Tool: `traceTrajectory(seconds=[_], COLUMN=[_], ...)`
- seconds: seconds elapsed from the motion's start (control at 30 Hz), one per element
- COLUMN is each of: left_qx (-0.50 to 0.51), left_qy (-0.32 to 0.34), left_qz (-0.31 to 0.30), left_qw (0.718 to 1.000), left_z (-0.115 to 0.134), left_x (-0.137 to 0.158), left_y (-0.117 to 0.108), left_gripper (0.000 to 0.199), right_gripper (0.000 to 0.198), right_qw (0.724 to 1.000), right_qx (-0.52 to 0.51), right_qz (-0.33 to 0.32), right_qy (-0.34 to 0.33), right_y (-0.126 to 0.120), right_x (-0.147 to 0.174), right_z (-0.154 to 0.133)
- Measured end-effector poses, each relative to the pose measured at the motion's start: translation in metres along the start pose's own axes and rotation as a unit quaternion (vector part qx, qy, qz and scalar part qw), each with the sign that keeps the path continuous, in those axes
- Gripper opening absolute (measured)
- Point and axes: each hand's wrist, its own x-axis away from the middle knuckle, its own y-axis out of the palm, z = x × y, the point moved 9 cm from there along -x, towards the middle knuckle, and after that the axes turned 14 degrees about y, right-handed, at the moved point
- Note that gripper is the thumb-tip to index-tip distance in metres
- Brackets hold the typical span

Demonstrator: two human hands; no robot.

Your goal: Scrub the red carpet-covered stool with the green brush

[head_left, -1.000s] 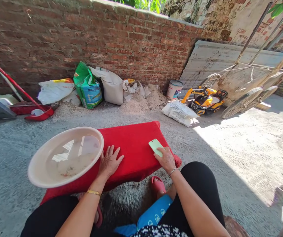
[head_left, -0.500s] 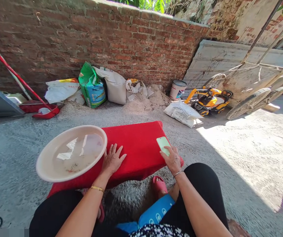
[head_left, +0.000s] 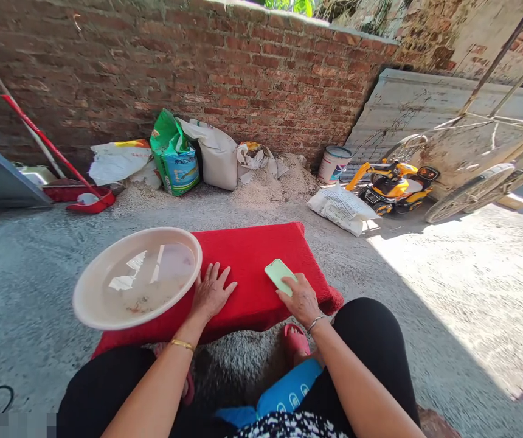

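By the basin (head_left: 89,293) rim, left hand (head_left: 211,297) lies splayed; across bare cloth (head_left: 250,252), right hand (head_left: 302,300) holds phone (head_left: 277,272).

The right hand (head_left: 301,299) hides 1 end of the phone-shaped green slab (head_left: 278,271). Debris (head_left: 140,306) in the basin (head_left: 83,302) is too small to identify.
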Motion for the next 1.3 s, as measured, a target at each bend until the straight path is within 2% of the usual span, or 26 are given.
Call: traceTrajectory(seconds=[0.07,0.17,0.23,0.3,0.47,0.57,0.7,0.83,0.97,1.13,1.3], left_qx=[0.004,0.011,0.017,0.024,0.044,0.060,0.073,0.083,0.114,0.153,0.161], left_qy=[-0.001,-0.003,-0.004,-0.005,-0.024,-0.029,-0.005,0.032,0.028,0.003,0.009], left_qz=[0.001,0.004,0.004,0.004,-0.008,-0.007,-0.016,-0.095,-0.161,-0.159,-0.145], left_qw=[1.000,1.000,1.000,1.000,0.999,0.998,0.997,0.991,0.980,0.975,0.976], left_z=[0.000,0.001,0.002,0.003,-0.001,-0.003,0.003,0.014,0.008,-0.010,-0.019], left_x=[0.000,0.000,0.001,0.001,0.003,0.010,0.034,0.068,0.093,0.109,0.121], left_y=[0.000,-0.001,-0.001,-0.001,-0.001,-0.009,-0.022,-0.021,-0.020,-0.029,-0.035], left_gripper=[0.056,0.055,0.055,0.055,0.055,0.055,0.054,0.058,0.058,0.054,0.042], right_gripper=[0.034,0.038,0.041,0.042,0.044,0.045,0.044,0.044,0.045,0.046,0.041], right_qw=[0.995,0.969,0.956,0.956,0.976,0.983,0.987,0.992,0.994,0.988,0.988], right_qx=[0.004,-0.001,-0.015,-0.039,-0.091,-0.098,-0.085,-0.069,-0.085,-0.149,-0.145], right_qz=[0.015,0.057,0.089,0.106,0.092,0.093,0.078,0.061,0.030,-0.017,-0.056], right_qy=[0.103,0.240,0.280,0.271,0.178,0.124,0.110,0.090,0.056,0.045,0.007], right_y=[-0.015,-0.039,-0.050,-0.053,-0.034,-0.025,-0.013,-0.004,0.007,0.027,0.053], right_x=[-0.015,-0.024,-0.023,-0.021,-0.020,-0.018,-0.013,-0.006,-0.001,-0.002,-0.004], right_z=[0.042,0.101,0.121,0.123,0.086,0.062,0.048,0.031,0.002,-0.051,-0.129])
